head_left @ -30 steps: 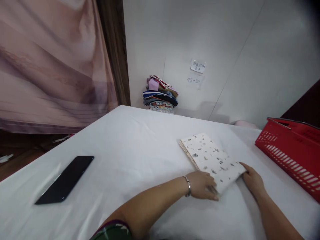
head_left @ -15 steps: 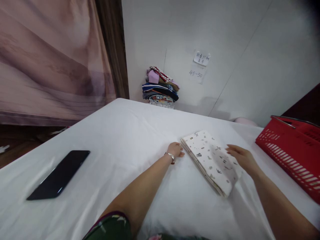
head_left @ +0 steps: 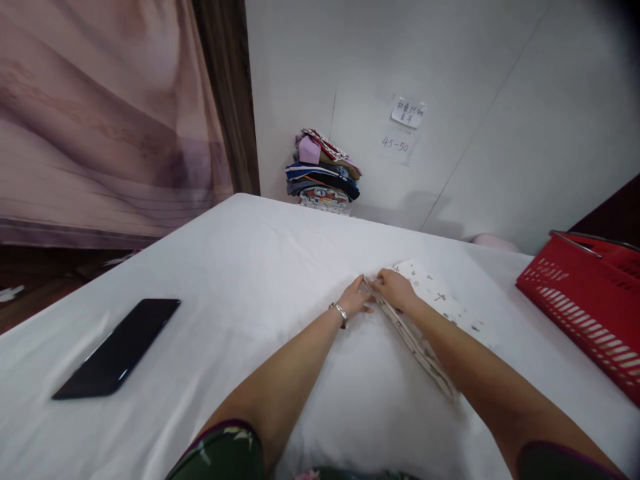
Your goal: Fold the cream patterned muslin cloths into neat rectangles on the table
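A folded white cloth (head_left: pixel 425 283) with small grey and brown prints lies on the white-covered table, its layered edge turned toward me. At its far left corner my left hand (head_left: pixel 354 298), with a silver bracelet at the wrist, pinches the edge. My right hand (head_left: pixel 395 288) is closed on the same corner, right beside the left. My right forearm crosses over the cloth and hides much of its middle. The fingertips of both hands are partly covered by the fabric.
A black phone-like slab (head_left: pixel 120 347) lies on the table (head_left: pixel 250 267) at the left. On the right stands a red plastic basket (head_left: pixel 585 300). Beyond the far edge rises a stack of folded clothes (head_left: pixel 324 173) against the wall, near paper notes (head_left: pixel 407 113). A pink curtain (head_left: pixel 110 120) hangs at the left.
My right hand has moved left across the cloth, from its right side to the far left corner, and closed there. My left hand has gone from beside that corner to gripping it.
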`<state>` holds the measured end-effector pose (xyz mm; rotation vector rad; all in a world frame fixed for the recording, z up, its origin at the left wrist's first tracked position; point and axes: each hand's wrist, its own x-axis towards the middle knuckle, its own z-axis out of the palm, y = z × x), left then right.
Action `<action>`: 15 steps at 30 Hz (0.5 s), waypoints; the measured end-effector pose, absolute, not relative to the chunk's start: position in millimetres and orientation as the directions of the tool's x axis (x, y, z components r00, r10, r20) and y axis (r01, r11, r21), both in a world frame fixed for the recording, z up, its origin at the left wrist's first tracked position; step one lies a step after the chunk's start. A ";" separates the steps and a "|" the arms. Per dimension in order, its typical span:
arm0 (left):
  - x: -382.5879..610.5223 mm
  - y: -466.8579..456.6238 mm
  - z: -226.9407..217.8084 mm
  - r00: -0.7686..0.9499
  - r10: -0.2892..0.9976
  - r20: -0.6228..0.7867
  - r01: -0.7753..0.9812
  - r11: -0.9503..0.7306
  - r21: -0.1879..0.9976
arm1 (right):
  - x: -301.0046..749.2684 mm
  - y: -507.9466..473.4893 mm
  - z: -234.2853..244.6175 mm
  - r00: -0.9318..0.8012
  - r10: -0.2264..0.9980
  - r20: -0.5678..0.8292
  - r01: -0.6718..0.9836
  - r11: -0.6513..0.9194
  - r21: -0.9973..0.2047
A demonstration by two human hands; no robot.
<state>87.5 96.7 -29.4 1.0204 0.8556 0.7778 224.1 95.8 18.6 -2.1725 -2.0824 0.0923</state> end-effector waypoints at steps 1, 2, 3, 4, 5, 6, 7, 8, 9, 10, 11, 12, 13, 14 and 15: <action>87.6 96.7 -29.0 0.456 0.860 -0.229 -0.147 0.327 0.934 | 223.6 95.6 17.0 0.045 0.998 0.043 0.991 -0.039 -0.126; 87.8 96.9 -28.7 0.451 0.863 -0.228 -0.143 0.322 0.936 | 223.4 95.0 15.8 0.042 0.998 0.045 0.992 -0.036 -0.118; 88.1 97.3 -28.4 0.446 0.866 -0.228 -0.138 0.318 0.938 | 223.5 94.5 14.9 0.036 0.998 0.055 0.993 -0.029 -0.112; 88.4 97.8 -28.1 0.437 0.869 -0.231 -0.134 0.317 0.939 | 223.9 94.1 14.3 0.030 0.997 0.066 0.994 -0.023 -0.108; 88.6 98.3 -27.7 0.426 0.873 -0.236 -0.135 0.319 0.938 | 224.4 93.9 14.1 0.024 0.997 0.074 0.994 -0.016 -0.108; 88.8 98.7 -27.4 0.416 0.877 -0.242 -0.139 0.324 0.936 | 225.1 93.9 14.1 0.019 0.997 0.074 0.993 -0.011 -0.115; 88.8 99.0 -26.9 0.407 0.879 -0.247 -0.145 0.329 0.933 | 225.8 94.1 14.2 0.017 0.998 0.067 0.992 -0.009 -0.126; 88.8 99.2 -26.2 0.402 0.881 -0.251 -0.149 0.333 0.931 | 226.3 94.3 14.5 0.018 0.998 0.055 0.991 -0.010 -0.136; 88.7 99.1 -25.5 0.400 0.881 -0.253 -0.150 0.335 0.930 | 226.7 94.5 14.8 0.021 0.999 0.044 0.990 -0.015 -0.143; 88.6 98.8 -24.7 0.403 0.879 -0.255 -0.149 0.338 0.929 | 226.7 94.6 15.0 0.023 0.999 0.039 0.990 -0.017 -0.143; 88.4 98.5 -23.8 0.407 0.876 -0.257 -0.148 0.341 0.928 | 226.4 94.6 15.1 0.020 0.999 0.043 0.991 -0.014 -0.136; 88.3 98.0 -22.9 0.409 0.874 -0.261 -0.146 0.345 0.927 | 225.7 94.5 15.2 0.016 0.998 0.054 0.993 -0.009 -0.119; 88.3 97.6 -22.2 0.410 0.873 -0.264 -0.146 0.349 0.926 | 224.9 94.4 15.3 0.011 0.998 0.067 0.995 -0.005 -0.098; 88.3 97.2 -21.6 0.410 0.872 -0.267 -0.147 0.352 0.924 | 223.9 94.3 15.3 0.011 0.997 0.076 0.997 -0.005 -0.078; 88.4 96.9 -21.2 0.409 0.872 -0.268 -0.151 0.354 0.923 | 223.0 94.3 15.5 0.013 0.997 0.080 0.998 -0.008 -0.064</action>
